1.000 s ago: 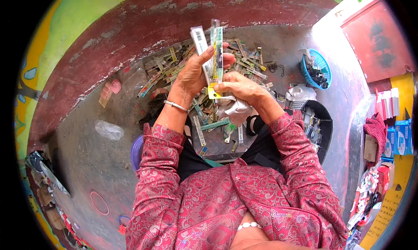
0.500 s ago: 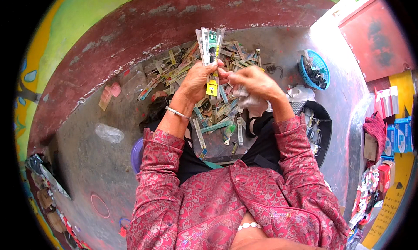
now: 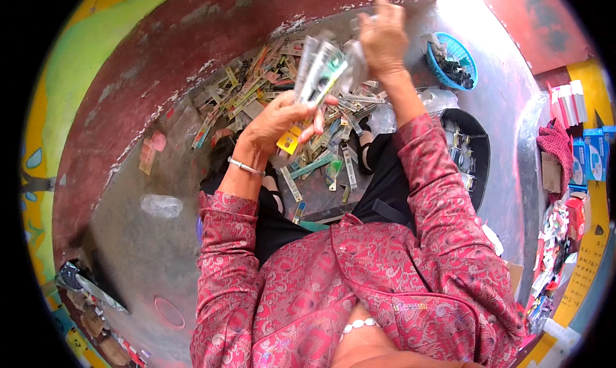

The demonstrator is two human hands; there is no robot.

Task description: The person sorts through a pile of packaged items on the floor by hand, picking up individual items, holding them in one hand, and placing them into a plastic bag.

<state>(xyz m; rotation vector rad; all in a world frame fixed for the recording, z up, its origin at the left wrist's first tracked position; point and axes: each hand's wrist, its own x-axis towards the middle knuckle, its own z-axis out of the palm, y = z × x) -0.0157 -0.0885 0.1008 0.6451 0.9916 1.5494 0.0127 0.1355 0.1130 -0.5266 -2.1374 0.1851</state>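
While gripped, packets (image 3: 321,69) above left hand (image 3: 276,121)

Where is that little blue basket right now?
In the head view the blue basket sits on the floor at upper right, just right of the raised right hand and above the black tray.

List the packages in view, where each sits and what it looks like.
Packets: fanned in left hand, long, clear, green-white.
Packet pile: floor ahead, narrow, mixed colours.
Boxes: right edge, blue.
Cartons: right edge, upright, white-red.
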